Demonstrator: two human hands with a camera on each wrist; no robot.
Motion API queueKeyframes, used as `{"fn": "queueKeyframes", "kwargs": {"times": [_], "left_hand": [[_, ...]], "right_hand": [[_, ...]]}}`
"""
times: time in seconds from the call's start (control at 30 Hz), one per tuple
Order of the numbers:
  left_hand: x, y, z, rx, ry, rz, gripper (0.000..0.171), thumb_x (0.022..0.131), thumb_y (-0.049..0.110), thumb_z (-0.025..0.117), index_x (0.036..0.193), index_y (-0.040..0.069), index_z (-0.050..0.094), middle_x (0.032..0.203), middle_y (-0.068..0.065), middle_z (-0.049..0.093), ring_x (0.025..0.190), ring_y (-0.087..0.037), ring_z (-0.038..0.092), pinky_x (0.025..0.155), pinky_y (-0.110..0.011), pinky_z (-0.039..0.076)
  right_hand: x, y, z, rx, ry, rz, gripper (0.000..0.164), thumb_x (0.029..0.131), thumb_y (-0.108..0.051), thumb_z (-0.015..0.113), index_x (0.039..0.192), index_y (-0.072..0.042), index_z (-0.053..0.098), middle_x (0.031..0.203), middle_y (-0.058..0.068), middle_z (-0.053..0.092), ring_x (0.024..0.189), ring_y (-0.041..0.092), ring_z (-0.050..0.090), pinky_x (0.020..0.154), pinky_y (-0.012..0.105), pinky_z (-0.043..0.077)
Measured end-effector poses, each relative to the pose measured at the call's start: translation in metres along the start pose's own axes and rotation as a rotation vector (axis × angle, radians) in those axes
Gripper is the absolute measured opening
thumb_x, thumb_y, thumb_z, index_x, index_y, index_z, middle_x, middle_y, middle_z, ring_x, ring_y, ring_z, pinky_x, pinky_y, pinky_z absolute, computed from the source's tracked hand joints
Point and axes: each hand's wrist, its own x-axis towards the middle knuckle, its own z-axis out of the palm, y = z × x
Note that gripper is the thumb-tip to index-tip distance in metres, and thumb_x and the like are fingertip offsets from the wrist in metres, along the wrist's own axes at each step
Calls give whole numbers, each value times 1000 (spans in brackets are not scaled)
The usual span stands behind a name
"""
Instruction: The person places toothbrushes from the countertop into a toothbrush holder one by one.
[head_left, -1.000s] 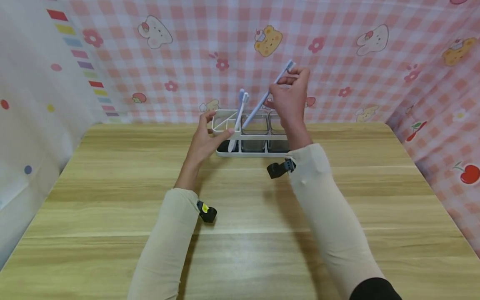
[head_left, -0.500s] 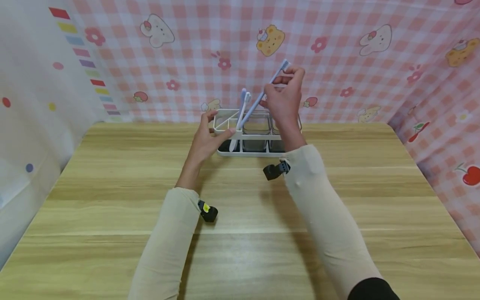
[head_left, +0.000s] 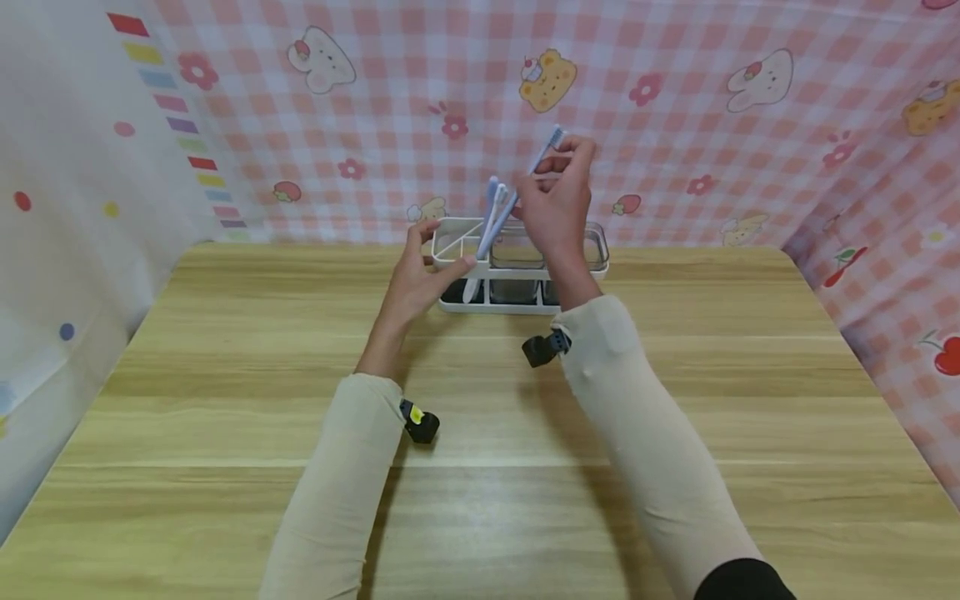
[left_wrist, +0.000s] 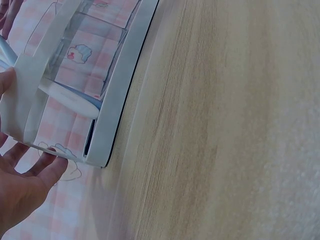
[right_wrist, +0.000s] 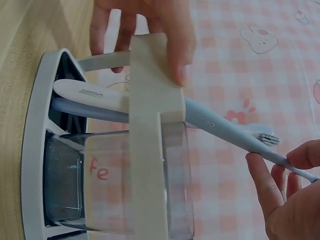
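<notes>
A white toothbrush holder (head_left: 517,272) stands at the back of the table. My left hand (head_left: 412,287) grips its left end, thumb on the front of the upper rim and fingers behind. My right hand (head_left: 558,204) pinches a light blue toothbrush (right_wrist: 220,125) near its bristle end. That brush slants down leftward, its handle end at the top of the holder's left section; the rim hides the tip in the right wrist view. A white toothbrush (right_wrist: 92,95) and another blue toothbrush (right_wrist: 90,110) lean in that section, heads up.
Clear cups (right_wrist: 107,185) sit in the holder's middle and right sections. A pink checked cloth (head_left: 660,150) hangs right behind it. The wooden table (head_left: 480,500) extends in front. Small black cameras (head_left: 422,423) are worn on both wrists.
My right hand has moved left and slightly down with the blue toothbrush, bringing its handle end to the left section beside the other brushes. My left hand keeps its grip on the holder.
</notes>
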Motion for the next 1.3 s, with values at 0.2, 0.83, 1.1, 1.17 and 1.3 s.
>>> {"fn": "queueKeyframes", "kwargs": {"times": [0.2,0.83,1.1,1.17,1.3], "left_hand": [[0,0,0,0,3,0,83,89,43,75,154,20,30,159,-14,30,123,-37,47,93,-50,46],[2,-1,0,5,6,-4,80,90,44,74,153,21,31,159,-13,31,124,-36,46,95,-50,45],[2,1,0,-3,7,0,80,90,43,74,153,20,31,158,-13,32,123,-36,47,93,-50,45],[2,1,1,-6,7,-1,80,90,42,74,153,20,31,158,-14,32,123,-36,47,93,-49,46],[2,0,1,0,7,-2,79,91,41,74,154,20,31,158,-14,32,124,-36,48,93,-49,46]], "right_hand": [[-4,4,6,-29,-26,-41,40,97,3,58,125,-11,35,107,10,52,84,20,60,69,41,59],[-18,18,21,-162,-95,-128,37,100,-8,62,128,-8,38,109,13,55,88,19,62,75,28,54],[-22,21,23,-251,-115,-197,37,98,-4,61,128,-6,40,108,14,57,91,22,64,79,27,53],[-24,22,23,-273,-125,-196,38,98,-3,61,129,-6,40,109,13,58,92,22,63,79,28,53],[-27,25,23,-320,-135,-204,39,98,-3,62,130,-7,40,110,12,60,93,21,64,79,30,54]]}}
